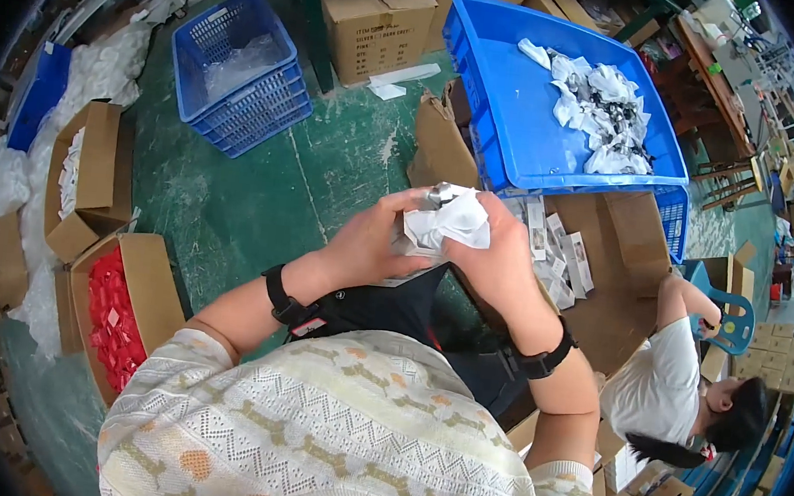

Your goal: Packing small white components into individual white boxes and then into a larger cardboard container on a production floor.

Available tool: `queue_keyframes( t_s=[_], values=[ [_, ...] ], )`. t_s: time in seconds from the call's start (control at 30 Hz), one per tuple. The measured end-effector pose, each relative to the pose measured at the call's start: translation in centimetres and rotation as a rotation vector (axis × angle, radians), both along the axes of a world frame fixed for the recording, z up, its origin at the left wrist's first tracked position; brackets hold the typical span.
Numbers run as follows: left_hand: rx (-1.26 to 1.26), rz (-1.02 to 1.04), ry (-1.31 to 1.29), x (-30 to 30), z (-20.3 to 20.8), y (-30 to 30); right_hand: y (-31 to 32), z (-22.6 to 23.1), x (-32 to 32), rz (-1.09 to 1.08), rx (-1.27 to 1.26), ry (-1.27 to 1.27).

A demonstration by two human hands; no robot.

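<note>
In front of my body, my left hand [366, 237] and my right hand [501, 263] are closed together on a crumpled white wrapper [460, 222]. A shiny silver metal piece [439, 195] sticks out at its top left, by my left fingers. My right thumb presses the wrapper from the near side. What lies under the wrapper is hidden by my fingers. Just right of my hands, an open cardboard box [606, 311] holds several small white boxes [564, 255]. Beyond it, a blue tray [524, 117] carries a heap of white-wrapped dark pieces [611, 106].
A blue mesh crate [243, 104] with clear plastic stands on the green floor at far left. Open cartons, one with red packets [110, 316], stand left. Closed cartons [374, 35] are at the back. A co-worker [662, 379] in white sits at right, near a blue stool [729, 318].
</note>
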State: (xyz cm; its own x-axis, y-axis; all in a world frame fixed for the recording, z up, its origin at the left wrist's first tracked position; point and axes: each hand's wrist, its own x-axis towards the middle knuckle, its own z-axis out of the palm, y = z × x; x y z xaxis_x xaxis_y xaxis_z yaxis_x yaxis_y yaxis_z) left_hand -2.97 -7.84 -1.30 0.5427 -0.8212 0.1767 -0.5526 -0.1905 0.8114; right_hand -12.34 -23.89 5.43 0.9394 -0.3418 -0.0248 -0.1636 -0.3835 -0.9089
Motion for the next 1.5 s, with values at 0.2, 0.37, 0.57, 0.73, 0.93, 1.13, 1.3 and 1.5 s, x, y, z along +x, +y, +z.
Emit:
queue_keyframes(
  t_s=[0.2, 0.37, 0.57, 0.73, 0.93, 1.13, 1.3, 1.5],
  values=[
    [-0.248, -0.034, -0.095, 0.0, -0.6, -0.8, -0.5, 0.5, 0.2, 0.010, -0.160, 0.091],
    [-0.194, -0.043, -0.156, -0.4, -0.5, -0.6, -0.9, 1.4, 0.6, 0.146, -0.438, 0.196],
    [-0.140, -0.054, -0.146, -0.7, 0.0, -0.9, -1.5, 1.1, 0.8, 0.126, -0.238, 0.008],
    [-0.161, -0.031, -0.115, -0.8, 0.0, -1.0, -0.6, -0.7, 0.3, 0.058, -0.150, -0.063],
    [-0.230, -0.017, -0.117, -0.5, -0.5, -0.9, -1.0, 0.1, -0.4, 0.181, -0.318, 0.097],
    [-0.217, -0.061, -0.165, -0.7, -0.3, -0.9, 0.3, 1.5, -1.0, 0.211, -0.263, -0.151],
    [-0.249, -0.078, -0.168, -0.7, -0.1, -1.1, -0.5, 0.8, -0.8, 0.094, -0.148, 0.055],
    [-0.205, -0.084, -0.177, -1.0, 0.3, -0.8, -2.3, 0.8, -0.2, 0.344, -0.238, 0.124]
  ],
)
